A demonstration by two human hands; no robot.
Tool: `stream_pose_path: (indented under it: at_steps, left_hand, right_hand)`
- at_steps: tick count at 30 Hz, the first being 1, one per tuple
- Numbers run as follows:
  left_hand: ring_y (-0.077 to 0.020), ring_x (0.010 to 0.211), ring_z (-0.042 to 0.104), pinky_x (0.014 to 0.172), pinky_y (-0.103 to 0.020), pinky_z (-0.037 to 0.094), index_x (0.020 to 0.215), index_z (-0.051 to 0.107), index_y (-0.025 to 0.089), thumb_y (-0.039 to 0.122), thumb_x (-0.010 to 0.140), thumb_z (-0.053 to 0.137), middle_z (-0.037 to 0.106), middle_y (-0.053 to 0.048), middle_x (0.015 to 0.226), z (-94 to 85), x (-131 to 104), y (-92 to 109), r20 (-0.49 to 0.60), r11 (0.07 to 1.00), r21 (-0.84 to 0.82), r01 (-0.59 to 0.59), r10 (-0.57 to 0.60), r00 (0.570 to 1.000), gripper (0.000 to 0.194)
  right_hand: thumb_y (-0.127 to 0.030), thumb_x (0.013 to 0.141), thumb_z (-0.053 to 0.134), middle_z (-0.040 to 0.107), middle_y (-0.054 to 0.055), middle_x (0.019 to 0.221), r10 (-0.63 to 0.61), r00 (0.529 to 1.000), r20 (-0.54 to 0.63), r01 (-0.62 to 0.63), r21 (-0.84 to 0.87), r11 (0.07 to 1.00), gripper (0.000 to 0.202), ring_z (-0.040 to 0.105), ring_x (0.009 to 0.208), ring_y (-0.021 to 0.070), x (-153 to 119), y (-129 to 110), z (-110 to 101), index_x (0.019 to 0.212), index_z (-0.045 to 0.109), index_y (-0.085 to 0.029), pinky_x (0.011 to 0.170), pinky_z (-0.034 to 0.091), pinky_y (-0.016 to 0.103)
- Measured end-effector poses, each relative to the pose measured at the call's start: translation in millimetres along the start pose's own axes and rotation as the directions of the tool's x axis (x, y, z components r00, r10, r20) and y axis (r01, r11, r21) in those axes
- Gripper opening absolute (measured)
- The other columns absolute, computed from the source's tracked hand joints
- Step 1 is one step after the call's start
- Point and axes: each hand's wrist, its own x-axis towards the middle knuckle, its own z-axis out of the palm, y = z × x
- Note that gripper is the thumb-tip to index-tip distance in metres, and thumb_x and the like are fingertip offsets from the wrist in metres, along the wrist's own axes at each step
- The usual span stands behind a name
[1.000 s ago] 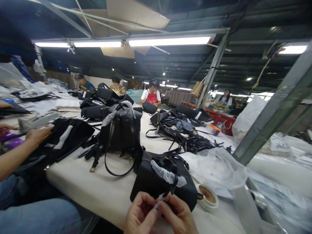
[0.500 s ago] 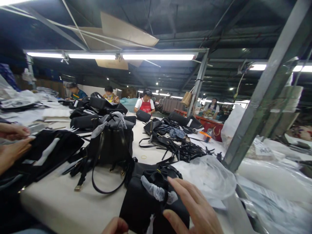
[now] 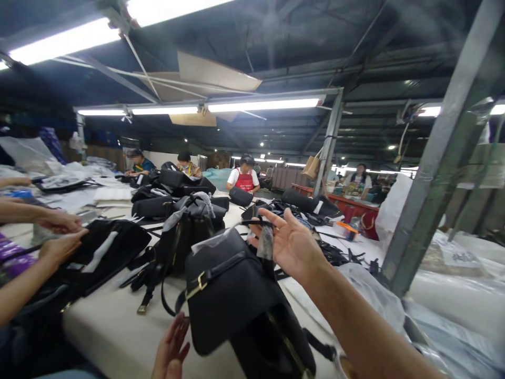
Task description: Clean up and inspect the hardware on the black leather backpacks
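A black backpack (image 3: pixel 224 295) is tilted up in front of me, its flap and gold buckle (image 3: pixel 196 285) facing me. My right hand (image 3: pixel 294 242) has its fingers hooked through the top handle, beside a piece of clear wrapping (image 3: pixel 265 243). Low at the bag's left side, my left hand (image 3: pixel 172 345) is open, fingers stretched and close to the bag's edge; whether they touch it is unclear. Just behind stands another black backpack (image 3: pixel 193 231) with a hanging strap and wrapped handle.
At the left, a co-worker's hands (image 3: pixel 59 237) work over a black bag (image 3: pixel 118 242). More black bags (image 3: pixel 173 181) and a heap of straps (image 3: pixel 343 255) lie across the white table (image 3: pixel 114 337). A metal post (image 3: pixel 437 152) rises at the right, beside plastic sheeting (image 3: pixel 374 295).
The backpack has been lifted and turned, so its buckled flap now shows. My right hand has gone from above it to its handle; my left hand has opened beside it.
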Motion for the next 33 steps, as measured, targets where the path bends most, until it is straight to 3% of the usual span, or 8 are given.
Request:
stream_pose_path:
  at_steps: [6, 11, 18, 21, 23, 26, 28, 33]
  left_hand:
    - [-0.0341, 0.133, 0.045, 0.107, -0.051, 0.039, 0.135, 0.050, 0.032, 0.052, 0.079, 0.061, 0.063, -0.005, 0.130, 4.7, 0.3, 10.4, 0.017, 0.998, -0.065, 0.000, 0.001, 1.000, 0.061]
    - [-0.0377, 0.134, 0.042, 0.113, -0.045, 0.033, 0.146, 0.034, 0.023, 0.045, 0.058, 0.081, 0.056, -0.010, 0.138, 15.2, -16.7, 5.5, 0.041, 0.999, -0.029, -0.032, 0.033, 0.999, 0.102]
    - [-0.0335, 0.112, 0.061, 0.095, -0.041, 0.049, 0.141, 0.037, 0.018, 0.035, 0.060, 0.079, 0.066, -0.013, 0.121, 16.1, 19.8, 25.0, 0.112, 0.998, -0.055, 0.043, -0.037, 0.993, 0.092]
    - [-0.0338, 0.104, 0.064, 0.090, -0.043, 0.050, 0.134, 0.046, 0.016, 0.033, 0.061, 0.075, 0.067, -0.014, 0.117, 11.8, 39.8, 35.6, 0.136, 0.989, 0.148, -0.026, 0.005, 0.991, 0.080]
    - [-0.0344, 0.107, 0.060, 0.095, -0.047, 0.045, 0.130, 0.051, 0.016, 0.035, 0.069, 0.067, 0.063, -0.015, 0.119, 13.3, 43.6, 37.7, -0.001, 0.885, 0.408, -0.225, 0.247, 0.969, 0.066]
    - [-0.0305, 0.102, 0.059, 0.092, -0.041, 0.044, 0.117, 0.059, 0.016, 0.037, 0.082, 0.053, 0.064, -0.014, 0.108, 23.8, 39.5, 37.6, 0.007, 0.627, 0.652, -0.427, 0.558, 0.830, 0.042]
    - [-0.0261, 0.089, 0.063, 0.079, -0.034, 0.047, 0.105, 0.061, 0.019, 0.038, 0.089, 0.044, 0.066, -0.011, 0.095, 35.9, 37.9, 40.4, 0.112, 0.575, 0.684, -0.449, 0.526, 0.843, 0.030]
    - [-0.0257, 0.071, 0.066, 0.060, -0.031, 0.037, 0.077, 0.055, 0.021, 0.038, 0.096, 0.031, 0.068, -0.010, 0.072, 74.4, 56.5, 60.6, 0.191, 0.403, 0.881, -0.247, 0.175, 0.966, 0.036]
  right_hand:
    - [-0.065, 0.093, 0.019, 0.069, 0.013, 0.116, -0.044, 0.980, 0.194, 0.046, -0.010, 0.999, 0.070, 0.058, 0.118, 0.0241, -8.1, 10.5, 2.2, 0.130, 0.053, -0.015, 0.105, 0.039, 0.046]
    - [-0.080, 0.083, 0.018, 0.026, 0.008, 0.158, -0.046, 0.928, 0.370, 0.130, -0.206, 0.970, 0.089, 0.023, 0.145, 0.0204, -9.2, 29.7, -2.9, 0.149, 0.025, -0.020, 0.119, 0.007, 0.046]
    - [-0.081, 0.080, 0.028, 0.017, 0.000, 0.161, -0.127, 0.886, 0.446, 0.330, -0.414, 0.848, 0.087, 0.011, 0.148, 0.0209, -6.8, 34.2, -17.4, 0.150, 0.024, -0.028, 0.120, 0.005, 0.046]
    - [-0.073, 0.087, 0.030, 0.021, -0.003, 0.160, -0.187, 0.885, 0.427, 0.410, -0.520, 0.750, 0.074, 0.015, 0.147, 0.0204, 0.5, 41.4, -31.7, 0.148, 0.027, -0.032, 0.120, 0.008, 0.045]
    - [-0.068, 0.090, 0.035, 0.022, -0.002, 0.160, -0.220, 0.890, 0.400, 0.433, -0.584, 0.686, 0.069, 0.016, 0.147, 0.0211, 7.8, 50.3, -41.6, 0.148, 0.028, -0.031, 0.120, 0.009, 0.045]
    - [-0.064, 0.091, 0.037, 0.023, 0.000, 0.159, -0.241, 0.888, 0.392, 0.448, -0.621, 0.643, 0.068, 0.018, 0.147, 0.0214, 18.6, 65.0, -54.4, 0.148, 0.029, -0.028, 0.120, 0.010, 0.046]
    - [-0.063, 0.092, 0.036, 0.025, 0.000, 0.158, -0.251, 0.881, 0.400, 0.462, -0.618, 0.636, 0.065, 0.019, 0.146, 0.0212, 22.5, 72.2, -60.6, 0.147, 0.031, -0.028, 0.120, 0.011, 0.046]
    - [-0.062, 0.093, 0.035, 0.031, 0.001, 0.156, -0.298, 0.848, 0.439, 0.522, -0.589, 0.616, 0.060, 0.024, 0.145, 0.0223, 16.6, 76.7, -65.2, 0.145, 0.035, -0.032, 0.120, 0.013, 0.048]
